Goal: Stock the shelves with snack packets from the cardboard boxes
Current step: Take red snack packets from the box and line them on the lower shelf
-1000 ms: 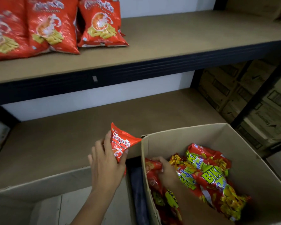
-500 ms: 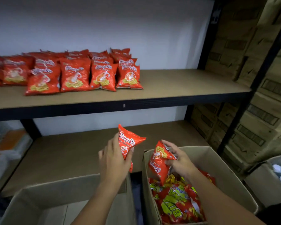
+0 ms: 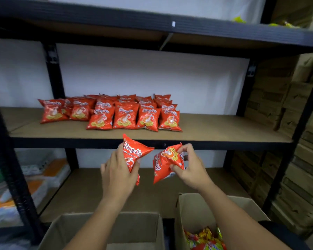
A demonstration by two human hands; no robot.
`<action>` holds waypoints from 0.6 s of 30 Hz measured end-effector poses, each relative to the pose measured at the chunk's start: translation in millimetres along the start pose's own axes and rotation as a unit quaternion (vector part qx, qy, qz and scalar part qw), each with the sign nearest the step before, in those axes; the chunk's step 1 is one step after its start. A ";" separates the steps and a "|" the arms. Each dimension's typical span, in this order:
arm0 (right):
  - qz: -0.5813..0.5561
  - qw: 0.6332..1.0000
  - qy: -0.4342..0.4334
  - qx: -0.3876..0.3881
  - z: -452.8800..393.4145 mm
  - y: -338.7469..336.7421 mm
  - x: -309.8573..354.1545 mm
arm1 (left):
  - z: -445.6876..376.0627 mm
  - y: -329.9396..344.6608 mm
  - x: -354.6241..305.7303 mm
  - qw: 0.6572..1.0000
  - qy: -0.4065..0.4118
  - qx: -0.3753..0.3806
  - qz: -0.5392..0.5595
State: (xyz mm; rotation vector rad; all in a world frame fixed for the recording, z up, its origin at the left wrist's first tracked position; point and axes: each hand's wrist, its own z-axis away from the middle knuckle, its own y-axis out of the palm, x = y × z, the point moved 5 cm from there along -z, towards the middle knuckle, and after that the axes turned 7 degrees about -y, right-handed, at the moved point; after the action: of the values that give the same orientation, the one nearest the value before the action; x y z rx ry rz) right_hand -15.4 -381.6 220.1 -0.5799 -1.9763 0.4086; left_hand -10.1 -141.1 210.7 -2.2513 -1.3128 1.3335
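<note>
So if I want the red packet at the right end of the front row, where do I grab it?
Pinch the front-row end packet by its lower crimped edge, coming from the front. It lies tilted back, bottom edge facing out, with bare shelf on its right.

Two bare forearms enter from the lower edge, uncovered from wrist to where the view cuts them off; the left hand [image 3: 117, 175] and the right hand [image 3: 190, 167] wear no gloves, rings or watch; fingernails are short and unpainted; a dark sleeve edge [image 3: 278, 230] shows by the right arm.
</note>
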 end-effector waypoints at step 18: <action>0.026 0.973 -0.173 -0.154 -112.3 130.9 137.3 | -137.8 -122.2 85.7 0.986 -0.071 -0.147 0.026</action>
State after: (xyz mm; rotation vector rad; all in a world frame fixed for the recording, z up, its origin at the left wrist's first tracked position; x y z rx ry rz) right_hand 60.6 -192.3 303.6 -0.7990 -2.3858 0.2467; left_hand 43.4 29.6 306.9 -2.4319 -1.6040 1.4221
